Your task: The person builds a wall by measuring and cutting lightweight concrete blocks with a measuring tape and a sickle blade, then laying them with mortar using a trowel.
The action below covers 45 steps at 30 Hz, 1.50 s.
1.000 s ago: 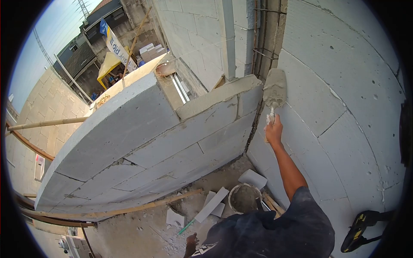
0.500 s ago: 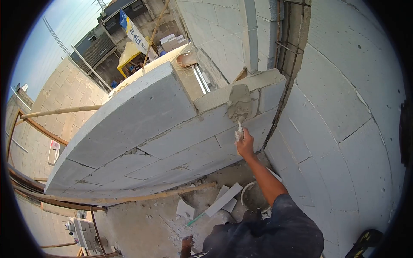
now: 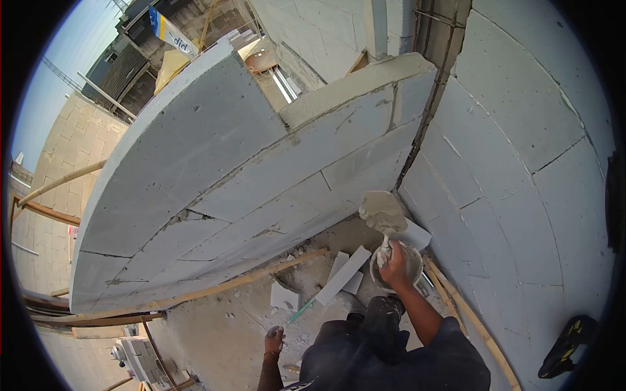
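My right hand (image 3: 394,267) is closed round the handle of a trowel (image 3: 383,214), whose blade carries wet grey mortar. The trowel is above a round bucket (image 3: 412,266) that stands in the corner on the floor. My left hand (image 3: 274,340) hangs low over the floor with its fingers curled; whether anything is in it is too small to tell. In front stands a wall of pale blocks (image 3: 274,189), with a layer of mortar (image 3: 362,90) on its lower top section, right of the tall block (image 3: 195,130).
Cut block pieces (image 3: 343,275) and a thin green stick (image 3: 301,311) lie on the dusty floor (image 3: 222,339). Wooden poles (image 3: 473,319) lean at the right. Another block wall (image 3: 515,163) rises on the right, beside a gap with steel bars (image 3: 438,18).
My right hand and the trowel have moved down from the wall top to above the bucket. My left hand has come further into view. The camera view has shifted.
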Motion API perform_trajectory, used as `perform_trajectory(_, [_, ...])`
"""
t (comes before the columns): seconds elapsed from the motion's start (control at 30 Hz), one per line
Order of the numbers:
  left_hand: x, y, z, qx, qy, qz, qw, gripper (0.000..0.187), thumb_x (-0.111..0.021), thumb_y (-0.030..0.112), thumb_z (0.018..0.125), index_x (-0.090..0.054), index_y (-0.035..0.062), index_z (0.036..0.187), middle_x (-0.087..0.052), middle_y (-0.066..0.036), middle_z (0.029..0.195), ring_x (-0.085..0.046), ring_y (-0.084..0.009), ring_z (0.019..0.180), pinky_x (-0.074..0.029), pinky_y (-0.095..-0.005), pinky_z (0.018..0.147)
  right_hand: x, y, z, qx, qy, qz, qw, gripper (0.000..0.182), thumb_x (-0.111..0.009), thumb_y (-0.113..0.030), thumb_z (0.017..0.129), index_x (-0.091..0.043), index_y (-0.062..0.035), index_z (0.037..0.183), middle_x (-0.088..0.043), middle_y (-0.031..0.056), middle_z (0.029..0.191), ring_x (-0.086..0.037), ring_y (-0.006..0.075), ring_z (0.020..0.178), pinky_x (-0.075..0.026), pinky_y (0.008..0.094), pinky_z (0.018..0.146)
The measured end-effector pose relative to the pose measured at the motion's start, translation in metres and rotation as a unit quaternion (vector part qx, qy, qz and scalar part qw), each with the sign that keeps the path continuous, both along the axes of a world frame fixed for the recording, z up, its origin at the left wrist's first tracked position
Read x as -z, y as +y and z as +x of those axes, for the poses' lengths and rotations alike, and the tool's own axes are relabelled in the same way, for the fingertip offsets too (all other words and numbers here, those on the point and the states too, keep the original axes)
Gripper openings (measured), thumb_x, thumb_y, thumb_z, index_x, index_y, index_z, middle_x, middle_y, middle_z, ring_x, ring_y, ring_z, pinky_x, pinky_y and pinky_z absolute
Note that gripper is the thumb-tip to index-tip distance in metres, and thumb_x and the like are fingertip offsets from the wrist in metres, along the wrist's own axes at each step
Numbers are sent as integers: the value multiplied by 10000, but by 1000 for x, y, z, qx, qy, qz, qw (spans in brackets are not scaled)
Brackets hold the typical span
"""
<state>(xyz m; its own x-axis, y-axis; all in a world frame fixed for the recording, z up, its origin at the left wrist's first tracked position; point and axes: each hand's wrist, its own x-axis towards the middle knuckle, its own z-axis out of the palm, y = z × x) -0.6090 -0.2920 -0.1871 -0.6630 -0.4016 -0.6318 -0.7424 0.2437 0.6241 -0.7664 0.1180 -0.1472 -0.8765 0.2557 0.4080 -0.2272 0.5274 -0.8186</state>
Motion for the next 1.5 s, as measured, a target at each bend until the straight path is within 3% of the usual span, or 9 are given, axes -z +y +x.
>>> perform_trajectory(0.13, [39,-47,34,171,-123,-61,976,459,-603,335,789,-552,-33,1059,-639,-162,809,-634,-188,755,-471,-294,688,148,16,94,134,-181,109,968,470,-572,-145,766,-368,25,1153,-464,266,1100,-561,432,809,-482,423,662])
perform_trajectory(0.2, [10,-36,36,174,-169,-54,969,452,-582,324,804,-530,-20,1093,-623,-156,903,-624,-213,820,-476,-301,663,208,32,128,23,-565,210,798,369,-519,-238,804,-422,-11,1078,-579,240,876,-594,374,763,-490,442,624])
perform_trajectory(0.43, [77,-85,69,247,-153,-96,952,530,-582,418,770,-546,-15,1073,-631,-176,892,-627,-200,779,-476,-296,700,199,30,121,167,-457,27,873,418,-644,-167,684,-470,22,1014,-589,248,847,-566,411,834,-466,451,732])
perform_trajectory(0.7, [147,-14,20,55,-30,18,998,430,-636,331,763,-562,-28,988,-609,-110,730,-611,-180,593,-443,-272,435,-223,124,-9,86,-78,175,978,277,-627,-71,667,-489,-1,896,-515,138,654,-502,272,568,-416,337,563])
perform_trajectory(0.93, [194,61,-5,1,-51,35,998,384,-639,345,765,-582,13,950,-581,-69,674,-552,-153,511,-403,-281,388,-534,81,-171,50,60,537,840,398,-549,-128,809,-462,11,1172,-501,123,884,-499,220,824,-392,296,764])
perform_trajectory(1.03, [135,89,-33,-46,-62,86,993,373,-632,335,777,-578,14,959,-585,-71,703,-564,-156,551,-411,-274,410,-577,47,-280,-54,22,663,746,366,-551,-117,802,-476,33,1128,-560,169,943,-534,268,870,-405,359,786])
perform_trajectory(1.17, [128,93,-18,-169,-5,90,981,392,-648,309,754,-577,-19,957,-607,-114,642,-574,-161,537,-433,-283,474,-532,6,-379,-105,-97,673,725,172,-583,-112,733,-535,25,826,-572,122,605,-526,178,479,-413,316,443])
perform_trajectory(1.37, [129,88,68,-337,-87,77,934,338,-639,245,774,-544,-28,949,-580,-87,655,-542,-168,508,-411,-295,385,-472,-23,-426,-88,-430,751,493,235,-677,-223,696,-647,-46,848,-641,102,714,-621,183,591,-479,315,493])
perform_trajectory(1.5, [147,92,117,-266,-198,41,943,307,-608,307,785,-595,8,716,-540,-77,548,-512,-200,436,-387,-359,376,-451,-17,-444,-110,-431,792,418,212,-680,-240,697,-659,-65,815,-643,100,714,-604,176,569,-476,326,491])
